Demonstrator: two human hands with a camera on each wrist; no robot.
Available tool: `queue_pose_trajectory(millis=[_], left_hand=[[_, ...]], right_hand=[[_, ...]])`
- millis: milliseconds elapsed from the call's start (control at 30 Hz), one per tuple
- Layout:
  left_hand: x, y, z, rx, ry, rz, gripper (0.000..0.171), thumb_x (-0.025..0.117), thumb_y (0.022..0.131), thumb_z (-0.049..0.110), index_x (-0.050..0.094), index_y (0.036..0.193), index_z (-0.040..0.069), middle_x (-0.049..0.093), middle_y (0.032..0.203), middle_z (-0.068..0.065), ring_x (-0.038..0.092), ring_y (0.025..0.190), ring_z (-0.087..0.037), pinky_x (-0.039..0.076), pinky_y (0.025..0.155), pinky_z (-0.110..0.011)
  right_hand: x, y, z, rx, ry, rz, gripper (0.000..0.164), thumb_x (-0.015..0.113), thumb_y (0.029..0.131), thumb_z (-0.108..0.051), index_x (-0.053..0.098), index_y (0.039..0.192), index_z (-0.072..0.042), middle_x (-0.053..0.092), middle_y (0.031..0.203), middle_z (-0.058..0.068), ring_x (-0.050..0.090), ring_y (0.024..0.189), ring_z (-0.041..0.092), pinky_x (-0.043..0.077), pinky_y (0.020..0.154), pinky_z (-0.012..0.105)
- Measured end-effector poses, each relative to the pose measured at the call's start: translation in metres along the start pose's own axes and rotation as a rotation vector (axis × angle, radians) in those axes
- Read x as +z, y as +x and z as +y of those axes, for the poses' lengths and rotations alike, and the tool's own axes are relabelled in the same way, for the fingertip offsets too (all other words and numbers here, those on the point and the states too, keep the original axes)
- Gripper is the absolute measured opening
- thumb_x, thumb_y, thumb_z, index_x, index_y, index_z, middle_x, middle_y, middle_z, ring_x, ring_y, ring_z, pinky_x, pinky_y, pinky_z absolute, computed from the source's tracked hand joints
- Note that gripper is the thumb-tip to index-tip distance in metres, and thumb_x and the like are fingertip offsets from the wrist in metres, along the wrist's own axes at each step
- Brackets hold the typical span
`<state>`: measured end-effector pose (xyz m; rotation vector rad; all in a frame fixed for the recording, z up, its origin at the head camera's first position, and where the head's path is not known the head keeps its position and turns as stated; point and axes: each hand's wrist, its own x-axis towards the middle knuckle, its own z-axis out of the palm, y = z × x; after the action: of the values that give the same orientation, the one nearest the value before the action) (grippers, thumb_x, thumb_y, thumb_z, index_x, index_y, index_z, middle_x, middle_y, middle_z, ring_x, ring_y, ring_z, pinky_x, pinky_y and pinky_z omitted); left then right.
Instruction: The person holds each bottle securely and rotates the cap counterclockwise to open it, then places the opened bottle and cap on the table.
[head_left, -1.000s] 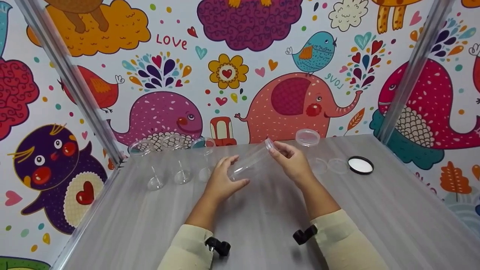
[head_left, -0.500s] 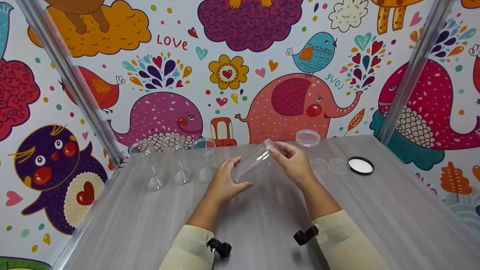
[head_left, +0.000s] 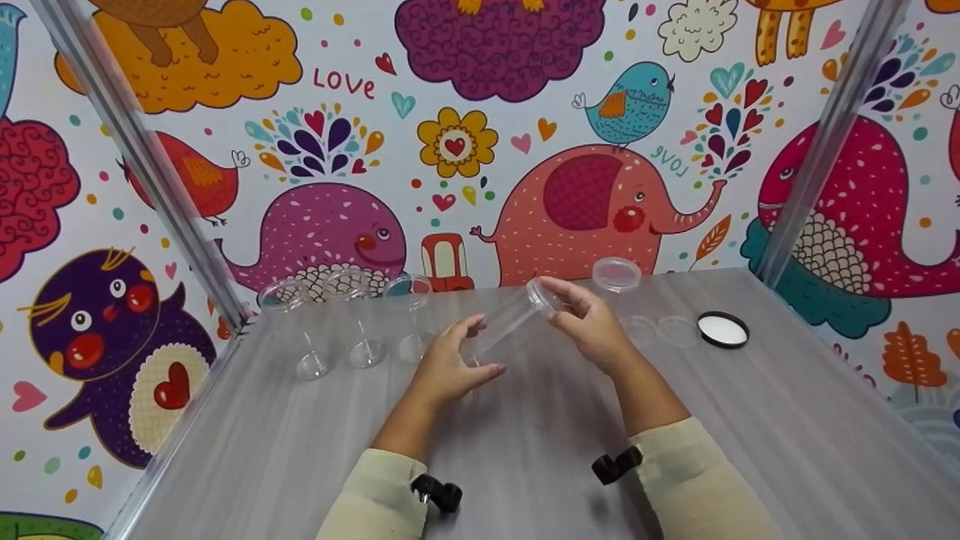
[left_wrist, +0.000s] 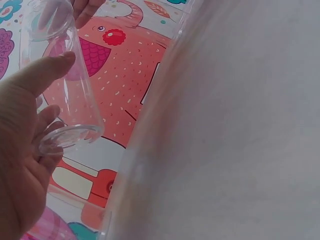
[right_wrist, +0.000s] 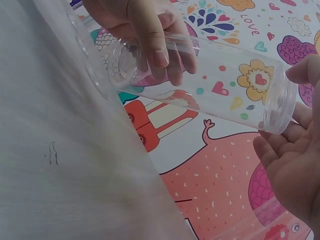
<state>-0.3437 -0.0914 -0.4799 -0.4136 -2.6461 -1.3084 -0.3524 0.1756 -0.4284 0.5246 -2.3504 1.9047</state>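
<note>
A clear plastic jar (head_left: 506,328) is held tilted above the table, its lidded end up and to the right. My left hand (head_left: 448,365) grips its lower end, thumb on the near side and fingers around the far side near the base (left_wrist: 70,140). At the other end, my right hand (head_left: 598,330) holds the clear lid (right_wrist: 282,102) by its rim, between the thumb and the fingers. In the right wrist view the lid sits on the jar's mouth. Through the transparent wall (right_wrist: 220,82) the patterned backdrop shows, with nothing visible inside the jar.
Three clear jars (head_left: 362,330) stand in a row at the back left of the grey table (head_left: 525,465). Back right are two flat clear rings (head_left: 677,332), a thicker clear round piece (head_left: 616,276) and a black-rimmed white disc (head_left: 723,330). Metal posts (head_left: 142,157) flank the printed backdrop.
My right hand's fingers have shifted around the lid, opening wider, with the thumb now lower on its near edge. The left hand and the jar stay almost in place.
</note>
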Motion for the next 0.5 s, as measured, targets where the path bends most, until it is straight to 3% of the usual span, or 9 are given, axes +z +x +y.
queue_pose_trajectory(millis=[133,233,367,500], left_hand=[[-0.0005,-0.0007,0.0013,-0.008,0.0,-0.005,0.091,0.094,0.076,0.051,0.053,0.155,0.028,0.063,0.151,0.005,0.059,0.143,-0.022,0.051,0.118,-0.058],[-0.0007,-0.0014,0.0024,-0.01,-0.01,-0.012,0.093,0.094,0.076,0.051,0.053,0.156,0.026,0.063,0.151,0.004,0.059,0.143,-0.023,0.051,0.118,-0.058],[-0.0009,-0.0012,0.004,-0.014,-0.024,-0.016,0.093,0.094,0.077,0.051,0.052,0.156,0.027,0.062,0.152,0.004,0.058,0.144,-0.022,0.051,0.118,-0.057],[-0.0008,-0.0011,0.0042,-0.008,-0.015,-0.015,0.091,0.094,0.077,0.051,0.053,0.155,0.029,0.062,0.152,0.005,0.058,0.144,-0.021,0.051,0.119,-0.055]], right_hand=[[0.0016,0.0012,0.0009,-0.012,0.013,0.011,0.058,0.063,0.098,-0.007,0.059,0.153,-0.023,0.055,0.161,0.008,0.055,0.14,0.032,0.057,0.113,0.04],[0.003,0.0021,0.0008,-0.029,0.011,0.016,0.057,0.064,0.1,-0.01,0.056,0.156,-0.019,0.053,0.163,0.008,0.054,0.143,0.033,0.055,0.115,0.042],[0.0048,0.0023,-0.003,-0.022,-0.11,0.079,0.06,0.073,0.101,-0.034,0.053,0.156,-0.021,0.055,0.158,0.007,0.055,0.141,0.029,0.051,0.119,0.049],[0.0067,0.0017,-0.0061,0.026,-0.259,0.155,0.069,0.073,0.098,-0.053,0.054,0.155,-0.02,0.058,0.144,0.01,0.058,0.125,0.027,0.057,0.11,0.049]])
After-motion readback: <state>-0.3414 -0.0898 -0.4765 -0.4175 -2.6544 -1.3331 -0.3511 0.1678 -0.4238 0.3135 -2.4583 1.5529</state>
